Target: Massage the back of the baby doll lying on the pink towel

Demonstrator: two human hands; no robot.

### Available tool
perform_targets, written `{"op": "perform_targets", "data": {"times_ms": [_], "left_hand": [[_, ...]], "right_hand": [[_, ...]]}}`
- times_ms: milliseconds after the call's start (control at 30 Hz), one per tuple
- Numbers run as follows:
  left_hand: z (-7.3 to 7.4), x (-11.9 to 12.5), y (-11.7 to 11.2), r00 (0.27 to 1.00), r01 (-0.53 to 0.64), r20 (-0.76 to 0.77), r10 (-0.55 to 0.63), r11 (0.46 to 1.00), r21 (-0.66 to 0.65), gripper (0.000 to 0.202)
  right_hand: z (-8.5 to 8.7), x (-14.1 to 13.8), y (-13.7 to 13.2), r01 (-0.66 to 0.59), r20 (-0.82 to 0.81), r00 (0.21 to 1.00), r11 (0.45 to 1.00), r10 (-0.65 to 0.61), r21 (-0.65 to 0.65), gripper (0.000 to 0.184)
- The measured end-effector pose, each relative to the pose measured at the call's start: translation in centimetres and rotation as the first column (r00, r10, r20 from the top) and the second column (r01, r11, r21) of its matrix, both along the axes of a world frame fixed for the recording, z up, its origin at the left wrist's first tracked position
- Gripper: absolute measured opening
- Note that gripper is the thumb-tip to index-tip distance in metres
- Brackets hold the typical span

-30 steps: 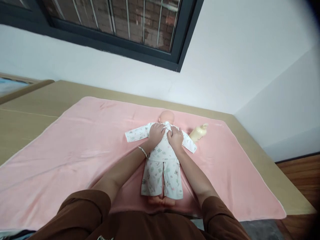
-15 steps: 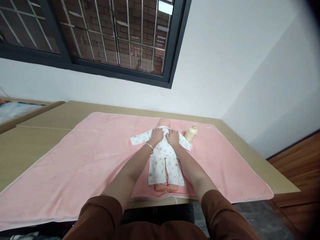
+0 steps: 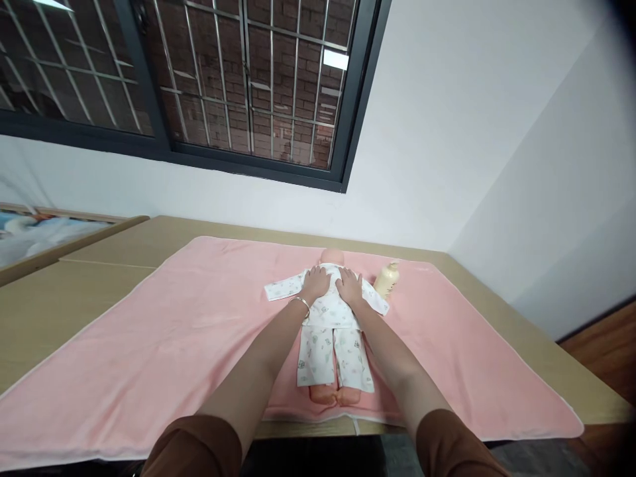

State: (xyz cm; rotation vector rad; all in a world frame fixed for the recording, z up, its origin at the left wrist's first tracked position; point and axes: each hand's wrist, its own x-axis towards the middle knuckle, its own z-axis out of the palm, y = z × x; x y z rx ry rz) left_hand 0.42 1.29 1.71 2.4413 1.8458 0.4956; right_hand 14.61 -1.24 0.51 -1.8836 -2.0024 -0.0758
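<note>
A baby doll [image 3: 332, 258] in white printed pyjamas [image 3: 331, 344] lies on its back on a pink blanket [image 3: 173, 331], head towards the wall and bare feet near the table's front edge. My left hand [image 3: 317, 283] rests flat on the doll's chest at its left shoulder, fingers stretched out. My right hand [image 3: 349, 287] lies flat beside it on the other side of the chest, fingers spread. Both hands press on the pyjama top just below the collar. A thin bangle [image 3: 301, 303] circles my left wrist.
A cream bottle [image 3: 387, 279] lies on the blanket just right of the doll's sleeve. The blanket covers a tan table [image 3: 74, 278] set against a white wall under a barred window [image 3: 223, 79]. A framed picture [image 3: 44, 232] lies at far left. Wooden floor shows at right.
The view has tilted upwards, showing more of the window. Both hands stay on the doll's chest, with the fingers now laid flatter than a second ago.
</note>
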Motion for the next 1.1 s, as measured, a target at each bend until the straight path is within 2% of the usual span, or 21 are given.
{"op": "perform_targets", "data": {"times_ms": [100,233,367,467,667,867,967,1100], "left_hand": [[-0.2,0.4,-0.2,1.000,-0.006,0.001,0.006,1.000,0.011,0.043],[0.0,2.0,-1.6,0.998,-0.056,0.007,0.056,0.996,0.070,0.035],[0.1,2.4,-3.2,0.989,-0.148,0.027,0.145,0.980,0.134,0.038],[0.3,1.7,-3.7,0.986,-0.164,0.040,0.159,0.972,0.168,0.042],[0.3,1.0,-2.5,0.993,-0.118,0.047,0.110,0.970,0.214,0.036],[-0.3,1.2,-1.9,0.994,-0.105,0.054,0.094,0.963,0.247,0.039],[-0.4,1.0,-1.9,0.993,-0.115,0.069,0.100,0.962,0.249,0.040],[-0.2,0.5,-1.4,0.993,-0.070,0.110,0.049,0.978,0.196,0.036]], "right_hand": [[-0.3,-0.1,-0.3,-0.037,0.002,0.999,0.996,0.037,0.086,0.047],[-0.5,-0.7,-1.1,0.019,-0.026,1.000,0.987,-0.015,0.157,0.045],[-0.2,-1.0,-1.7,0.085,-0.056,0.995,0.986,-0.078,0.143,0.047],[0.1,-1.0,-1.9,0.095,-0.070,0.994,0.992,-0.089,0.082,0.050],[0.0,-0.7,-1.7,0.092,-0.121,0.989,0.994,-0.085,0.054,0.049],[-0.8,-0.6,-1.8,0.091,-0.114,0.991,0.976,-0.070,0.197,0.041],[-0.1,-0.4,-1.8,0.076,-0.063,0.996,0.972,-0.063,0.221,0.039],[1.5,-0.2,-1.0,0.091,-0.019,0.996,0.988,-0.089,0.128,0.034]]}}
